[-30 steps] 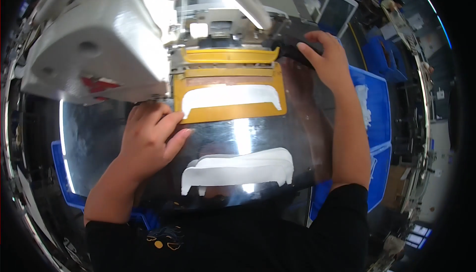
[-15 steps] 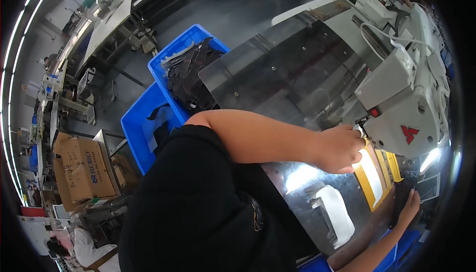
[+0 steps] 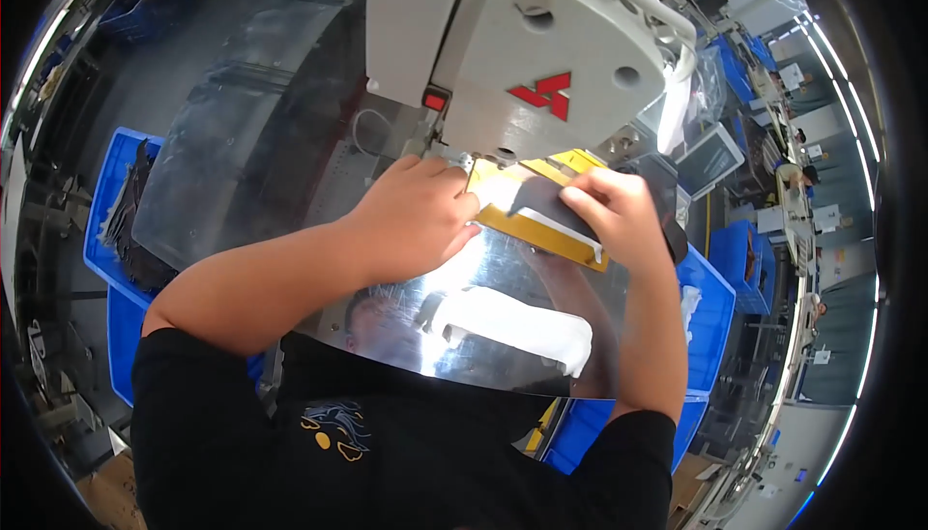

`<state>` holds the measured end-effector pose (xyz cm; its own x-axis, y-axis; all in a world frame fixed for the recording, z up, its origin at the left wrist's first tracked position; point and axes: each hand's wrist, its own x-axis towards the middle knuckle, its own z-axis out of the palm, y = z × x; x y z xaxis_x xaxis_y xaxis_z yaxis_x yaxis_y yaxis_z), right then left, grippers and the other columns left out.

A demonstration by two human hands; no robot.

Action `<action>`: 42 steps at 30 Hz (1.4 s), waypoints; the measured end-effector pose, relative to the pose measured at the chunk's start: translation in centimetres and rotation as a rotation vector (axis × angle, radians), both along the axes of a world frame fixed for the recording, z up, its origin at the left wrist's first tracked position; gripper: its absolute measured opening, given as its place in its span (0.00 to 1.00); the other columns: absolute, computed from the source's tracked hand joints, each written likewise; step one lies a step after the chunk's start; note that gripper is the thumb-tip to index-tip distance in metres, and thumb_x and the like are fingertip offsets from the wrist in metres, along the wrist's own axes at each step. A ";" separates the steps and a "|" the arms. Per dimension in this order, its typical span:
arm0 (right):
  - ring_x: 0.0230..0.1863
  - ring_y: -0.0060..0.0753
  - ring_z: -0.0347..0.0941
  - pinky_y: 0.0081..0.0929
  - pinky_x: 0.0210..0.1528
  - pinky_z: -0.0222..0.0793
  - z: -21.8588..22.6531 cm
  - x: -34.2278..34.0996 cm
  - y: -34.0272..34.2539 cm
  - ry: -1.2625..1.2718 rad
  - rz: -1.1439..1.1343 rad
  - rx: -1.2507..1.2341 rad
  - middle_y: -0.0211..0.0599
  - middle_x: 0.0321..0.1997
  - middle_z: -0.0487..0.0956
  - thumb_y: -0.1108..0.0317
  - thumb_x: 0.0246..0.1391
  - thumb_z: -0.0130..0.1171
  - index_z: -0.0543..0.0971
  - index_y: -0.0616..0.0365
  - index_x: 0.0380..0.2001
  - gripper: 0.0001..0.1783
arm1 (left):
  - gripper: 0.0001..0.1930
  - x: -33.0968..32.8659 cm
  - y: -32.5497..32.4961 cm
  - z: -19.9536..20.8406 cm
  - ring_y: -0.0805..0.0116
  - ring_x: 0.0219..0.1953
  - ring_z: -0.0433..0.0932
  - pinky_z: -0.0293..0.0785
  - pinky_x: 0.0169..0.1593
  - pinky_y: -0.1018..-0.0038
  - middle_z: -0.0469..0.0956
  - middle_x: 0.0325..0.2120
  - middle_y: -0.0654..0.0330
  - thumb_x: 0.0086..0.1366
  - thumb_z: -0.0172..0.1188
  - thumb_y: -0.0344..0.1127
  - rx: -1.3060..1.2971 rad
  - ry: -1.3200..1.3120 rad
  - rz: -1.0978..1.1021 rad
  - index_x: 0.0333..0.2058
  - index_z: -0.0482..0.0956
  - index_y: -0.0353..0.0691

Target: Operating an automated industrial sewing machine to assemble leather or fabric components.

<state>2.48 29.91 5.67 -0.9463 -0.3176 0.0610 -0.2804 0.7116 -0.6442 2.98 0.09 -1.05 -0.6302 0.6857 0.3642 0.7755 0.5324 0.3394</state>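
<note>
The right hand [image 3: 619, 213] pinches the right end of a dark piece [image 3: 537, 197], likely light, limp and best held by its ends, on the yellow frame [image 3: 553, 243]; the left hand [image 3: 420, 213] curls at left, its grip hidden.

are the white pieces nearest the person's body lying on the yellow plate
No, the white pieces lie on the shiny table, apart from the yellow plate.

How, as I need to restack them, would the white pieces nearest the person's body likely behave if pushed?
The white pieces look thin, so they are probably light and may bend. They lie on a smooth, shiny tabletop, so they would likely slide. Lying flat, they seem unlikely to roll or tip.
</note>
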 end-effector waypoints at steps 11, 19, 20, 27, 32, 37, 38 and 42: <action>0.30 0.27 0.79 0.30 0.37 0.76 -3.8 -1.7 -1.9 -0.226 -0.157 0.129 0.37 0.28 0.85 0.59 0.63 0.75 0.88 0.63 0.39 0.16 | 0.15 -0.2 0.5 -0.3 0.56 0.45 0.80 0.76 0.54 0.59 0.80 0.38 0.57 0.67 0.70 0.41 0.009 -0.045 -0.040 0.49 0.86 0.41; 0.28 0.29 0.80 0.30 0.34 0.76 -4.2 -1.8 -2.8 -0.155 -0.148 0.174 0.38 0.27 0.85 0.58 0.62 0.75 0.87 0.63 0.36 0.16 | 0.22 0.2 0.1 -0.2 0.58 0.48 0.79 0.76 0.57 0.59 0.80 0.42 0.57 0.66 0.71 0.42 -0.067 -0.006 -0.052 0.56 0.86 0.40; 0.28 0.30 0.80 0.30 0.35 0.76 -4.1 -1.6 -2.7 -0.133 -0.151 0.171 0.38 0.27 0.86 0.58 0.62 0.75 0.87 0.63 0.36 0.16 | 0.22 0.3 0.3 -0.1 0.58 0.48 0.79 0.76 0.57 0.59 0.80 0.42 0.57 0.66 0.71 0.42 -0.069 -0.003 -0.059 0.56 0.86 0.40; 0.33 0.46 0.86 0.38 0.40 0.80 -3.6 -1.4 -3.2 -0.119 -0.174 0.243 0.48 0.32 0.88 0.52 0.59 0.76 0.89 0.61 0.37 0.20 | 0.21 -0.1 0.7 0.4 0.58 0.54 0.78 0.74 0.60 0.60 0.81 0.52 0.55 0.66 0.71 0.42 -0.163 0.000 -0.071 0.54 0.86 0.37; 0.32 0.48 0.85 0.40 0.37 0.78 -3.4 -1.0 -2.1 -0.099 -0.213 0.380 0.47 0.28 0.86 0.47 0.58 0.75 0.88 0.60 0.33 0.24 | 0.18 -0.8 0.7 -0.3 0.58 0.62 0.73 0.72 0.64 0.59 0.79 0.63 0.56 0.66 0.69 0.41 -0.107 0.057 -0.151 0.50 0.84 0.38; 0.23 0.35 0.79 0.32 0.29 0.73 -2.8 0.9 2.0 -0.156 -0.324 0.338 0.43 0.22 0.83 0.53 0.56 0.79 0.86 0.64 0.28 0.22 | 0.13 -0.5 1.0 0.2 0.59 0.62 0.74 0.71 0.64 0.58 0.82 0.59 0.58 0.67 0.68 0.41 -0.158 0.151 -0.107 0.47 0.84 0.43; 0.23 0.35 0.79 0.32 0.29 0.73 -2.9 1.4 3.0 -0.159 -0.346 0.344 0.43 0.22 0.83 0.53 0.56 0.79 0.86 0.64 0.28 0.22 | 0.13 -0.5 1.1 0.2 0.59 0.62 0.74 0.71 0.64 0.58 0.82 0.59 0.58 0.67 0.68 0.41 -0.149 0.153 -0.128 0.47 0.84 0.43; 0.21 0.31 0.76 0.31 0.27 0.71 -4.0 2.8 5.3 -0.119 -0.365 0.231 0.42 0.20 0.81 0.55 0.58 0.77 0.85 0.65 0.27 0.21 | 0.14 -0.4 1.2 0.7 0.57 0.63 0.73 0.69 0.67 0.57 0.81 0.61 0.58 0.67 0.68 0.41 -0.207 0.146 -0.113 0.46 0.83 0.41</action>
<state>5.32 35.25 1.69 -0.9950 0.0456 -0.0888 0.0822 0.8790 -0.4696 2.54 1.30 -0.31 -0.4970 0.8177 0.2904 0.8664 0.4864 0.1130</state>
